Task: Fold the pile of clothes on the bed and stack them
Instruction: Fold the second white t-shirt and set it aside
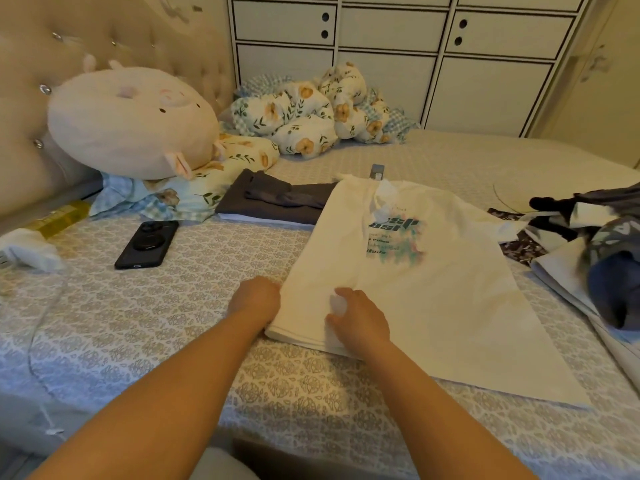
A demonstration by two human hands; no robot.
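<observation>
Shirt: the white T-shirt (408, 289) lies flat on the bed (156, 323), print side up, with its left side folded over.
Left hand: the left hand (254, 299) is at the shirt's folded edge, fingers curled down onto it. If it really grips the cloth cannot be told.
Right hand: the right hand (358, 318) rests on the shirt and pinches a bit of the white cloth.
Folded stack: a gray folded pile (273, 202) sits just past the shirt, touching it.
Unfolded pile: more clothes (588, 251) lie in a heap at the right.
Phone: a black phone (147, 244) lies on the bed, left of the shirt.
Toy: a big pink plush pig (133, 121) leans by the headboard.
</observation>
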